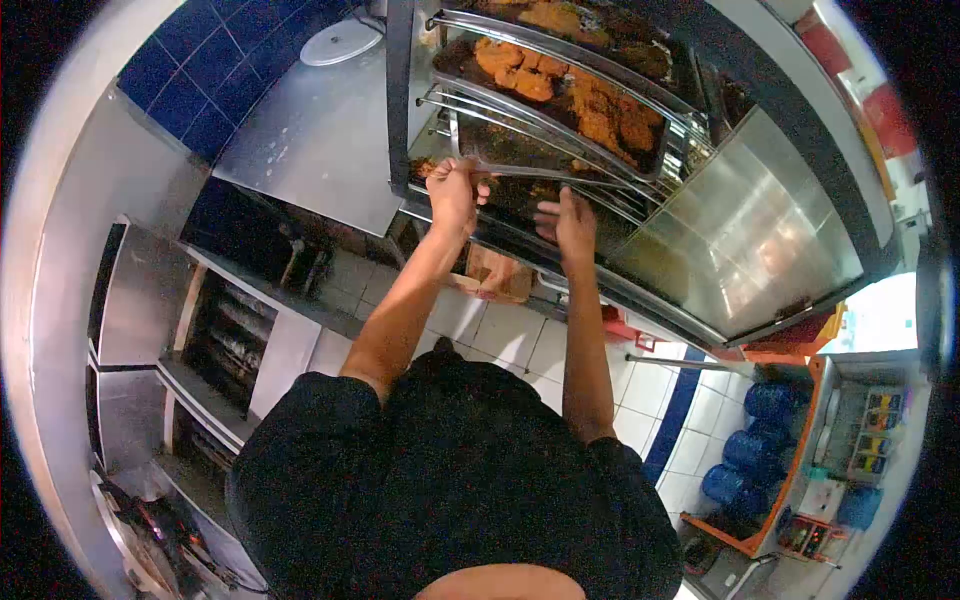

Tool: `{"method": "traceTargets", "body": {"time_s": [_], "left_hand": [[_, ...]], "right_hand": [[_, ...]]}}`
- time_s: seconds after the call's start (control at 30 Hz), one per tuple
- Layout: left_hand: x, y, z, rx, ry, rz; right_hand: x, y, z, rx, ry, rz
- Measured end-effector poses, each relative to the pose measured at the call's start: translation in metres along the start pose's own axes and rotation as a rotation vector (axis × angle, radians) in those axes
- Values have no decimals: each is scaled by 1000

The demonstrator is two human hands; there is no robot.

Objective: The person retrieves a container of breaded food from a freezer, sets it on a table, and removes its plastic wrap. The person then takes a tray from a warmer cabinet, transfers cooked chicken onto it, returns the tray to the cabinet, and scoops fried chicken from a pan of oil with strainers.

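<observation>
My left hand (455,197) is closed on the near left corner of a metal tray (540,172) in an open heated cabinet. My right hand (568,222) is just below the tray's front edge, its fingers apart and slightly blurred; whether it touches the tray is hard to tell. On the rack above sits another tray with orange-brown fried pieces (525,72), and a further tray of browned food (560,18) is higher up. Dark crumbs and a few small bits show on the lower tray.
The cabinet's door (750,230) stands open on the right. At left are a steel counter (310,140) with a white lid (342,42), and steel units below. A cardboard box (498,275) lies beneath the cabinet. Blue water bottles (750,450) stand at lower right.
</observation>
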State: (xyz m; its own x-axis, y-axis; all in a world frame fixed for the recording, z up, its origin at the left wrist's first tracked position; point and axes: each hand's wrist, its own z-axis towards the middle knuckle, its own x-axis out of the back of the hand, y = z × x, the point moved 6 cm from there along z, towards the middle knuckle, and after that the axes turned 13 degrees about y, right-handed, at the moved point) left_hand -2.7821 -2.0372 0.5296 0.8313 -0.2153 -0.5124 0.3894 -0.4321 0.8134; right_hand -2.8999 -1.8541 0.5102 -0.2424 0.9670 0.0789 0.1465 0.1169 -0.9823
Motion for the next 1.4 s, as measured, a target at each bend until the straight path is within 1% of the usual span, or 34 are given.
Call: {"method": "traceTargets", "body": {"time_s": [0.03,0.07,0.1,0.17,0.2,0.23,0.3,0.33,0.37,0.43,0.47,0.5,0.57,0.63,0.7,0.73,0.77,0.8,0.83,0.87,0.93,1.0,1.03,1.1,1.13,1.17,1.2,1.23,1.27,1.3,1.37,1.4], "left_hand": [[-1,-4,3,-8,-13,-9],[0,-3,5,-28,-12,-28],[2,-3,8,-29,-22,-28],[15,-3,18,-13,77,50],[15,-5,24,-22,37,56],[17,-9,30,9,39,29],[19,-5,38,-44,90,-26],[24,-6,50,-7,80,82],[18,13,37,18,114,155],[19,17,55,12,55,45],[26,15,80,-65,100,-11],[24,31,66,37,63,180],[24,37,70,-19,50,289],[32,36,69,-34,73,247],[38,44,65,-52,91,202],[45,51,63,-54,70,317],[51,56,55,-51,56,433],[50,60,47,-54,62,357],[49,65,40,-57,67,358],[50,69,33,-65,82,397],[54,72,30,-78,103,420],[72,65,25,-12,105,412],[76,65,21,-14,108,411],[91,61,9,-55,173,412],[107,49,14,-64,207,410],[105,50,6,-64,221,403],[103,56,-9,-121,248,383],[99,66,-22,-185,275,360],[95,66,-29,-74,263,375],[99,62,-23,-78,291,359],[108,59,0,-173,366,468],[106,61,3,-143,367,452]], "right_hand": [[-5,-7,2,-52,-2,154],[-7,0,15,-31,30,251],[-9,-3,21,-25,37,256],[-7,-1,27,-132,150,400],[-6,-6,24,-126,107,400],[-6,-11,25,-118,123,414],[-5,-12,17,-84,115,450],[-3,-14,16,-131,199,464],[-6,-10,15,-128,210,471],[-20,-3,18,-89,118,624],[-23,-13,4,-94,133,593],[-23,-15,-7,-95,139,596],[-22,-17,-25,-112,125,640],[-19,-9,-37,-162,109,664],[-21,-15,-52,-237,47,685],[-24,-10,-55,-226,31,659],[-18,10,-55,-237,33,654],[-12,21,-52,35,-93,426],[-10,23,-56,310,-218,198],[12,2,-83,-281,-121,462],[70,82,-56,330,162,-38],[96,31,-81,-183,241,565],[100,31,-75,-183,237,565],[121,35,-56,-125,283,337],[132,48,-38,-125,276,333],[147,63,-15,41,309,52],[148,54,-18,200,328,-232],[151,53,-21,199,305,-238],[141,19,-42,28,211,-47],[131,1,-55,-142,112,135],[129,-1,-59,-152,68,157],[128,3,-64,-174,50,191]]}}
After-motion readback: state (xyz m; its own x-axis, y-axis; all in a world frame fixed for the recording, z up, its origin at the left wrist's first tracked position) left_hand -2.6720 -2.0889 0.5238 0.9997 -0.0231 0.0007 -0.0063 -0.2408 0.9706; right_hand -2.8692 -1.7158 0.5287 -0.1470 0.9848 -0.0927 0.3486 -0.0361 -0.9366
